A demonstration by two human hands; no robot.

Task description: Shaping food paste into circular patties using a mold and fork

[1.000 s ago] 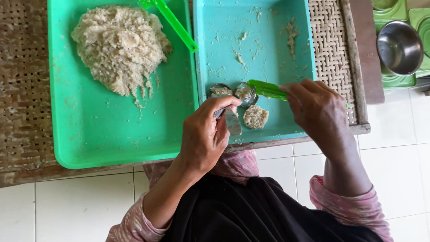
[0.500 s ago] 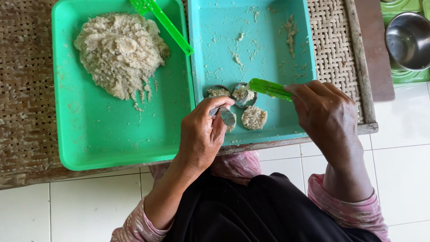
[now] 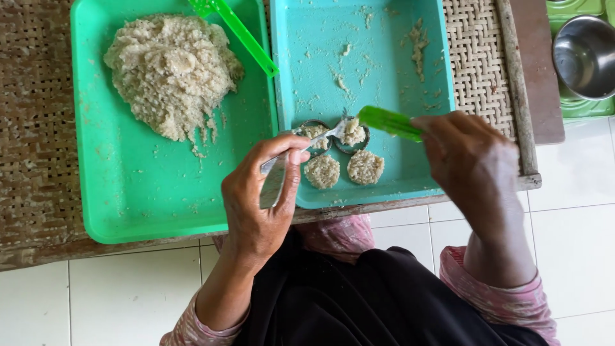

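My left hand (image 3: 256, 195) grips the handle of a metal spoon (image 3: 349, 131) whose bowl, loaded with beige mash, lies over the near part of the teal tray (image 3: 384, 57). Pinched in my right hand (image 3: 471, 160) is a green plastic utensil (image 3: 387, 122), its tip pressed against the mash in that spoon. A second metal spoon bowl (image 3: 312, 130) with mash sits just to the left. Two round flat patties (image 3: 321, 171) (image 3: 365, 166) lie on the tray in front of the spoons.
A green tray (image 3: 128, 192) on the left holds a big heap of beige mash (image 3: 170, 70) and another green utensil (image 3: 240, 32). Both trays rest on a woven mat (image 3: 32, 128). A steel bowl (image 3: 586, 57) stands far right. White tiled floor lies below.
My left hand has slid left and toward me along the spoon handle, uncovering a second patty on the teal tray. The right hand has barely moved.
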